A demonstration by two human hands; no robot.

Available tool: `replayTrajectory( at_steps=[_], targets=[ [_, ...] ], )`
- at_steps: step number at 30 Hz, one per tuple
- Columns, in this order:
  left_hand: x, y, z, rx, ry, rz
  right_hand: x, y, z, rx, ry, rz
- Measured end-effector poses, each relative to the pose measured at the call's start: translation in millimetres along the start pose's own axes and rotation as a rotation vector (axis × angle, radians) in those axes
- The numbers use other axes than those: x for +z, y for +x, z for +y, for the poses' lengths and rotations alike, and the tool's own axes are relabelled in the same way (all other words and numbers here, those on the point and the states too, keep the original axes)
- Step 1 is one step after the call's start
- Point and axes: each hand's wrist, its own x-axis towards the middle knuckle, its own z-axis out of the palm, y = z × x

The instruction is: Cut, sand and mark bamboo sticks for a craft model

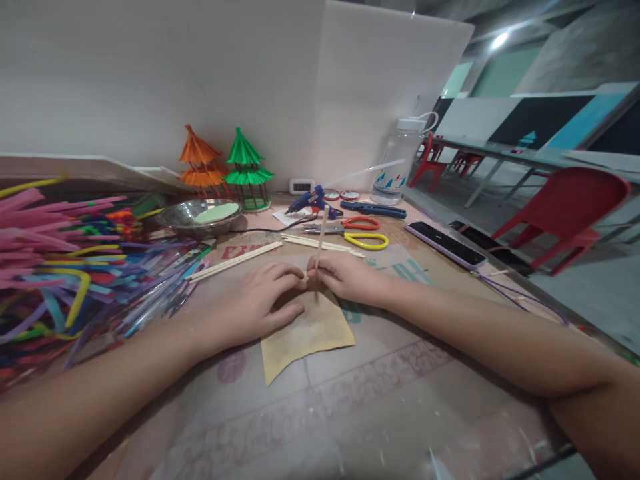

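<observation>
"Fingers?"
"Pinching a thin stick upright over a tan sheet with the right hand; loosely curling the left hand, thumb apart."
"Around?"
"Close beyond, loose sticks, glue gun; heaped left, pipe cleaners."
"Beneath, behind?"
"Plastic-covered cardboard; white panel, red chair."

Head-height view — forward, downward

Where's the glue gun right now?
Head view, just right of centre: the blue glue gun lies near the back of the table, in front of the white timer, left of the blue cutter.
</observation>
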Motion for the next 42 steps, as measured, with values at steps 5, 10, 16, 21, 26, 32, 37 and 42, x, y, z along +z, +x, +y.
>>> replayTrajectory(
  at_steps=[5,10,16,21,26,32,37,42],
  targets=[
    [0.3,0.3,-0.1,0.011,-0.007,0.007,-0.2,-0.4,-1.0,0.006,0.044,-0.006],
    [-0.7,0.4,1.8,0.001,-0.001,0.008,-0.6,-1.4,-2.4,0.046,0.001,0.010],
    [-0.3,-0.2,0.9,0.009,0.002,0.011,1.4,-1.3,-1.8,-0.017,0.052,-0.023],
    [-0.6,0.3,1.2,0.016,0.002,0.007,1.6,-0.8,-0.2,0.034,0.050,-0.010],
    [-0.8,0.7,1.5,-0.004,0.013,0.002,1.5,-1.2,-2.5,0.035,0.038,0.002],
    [-0.3,0.7,1.1,0.007,0.006,0.006,2.6,-1.0,-4.9,-0.033,0.072,-0.051],
    [-0.7,0.3,1.5,0.006,0.007,0.004,2.8,-1.5,-4.4,-0.009,-0.023,-0.027],
    [-1.2,1.1,1.5,0.002,0.010,0.010,2.1,-0.9,-3.2,-0.031,0.004,-0.032]
  ],
)
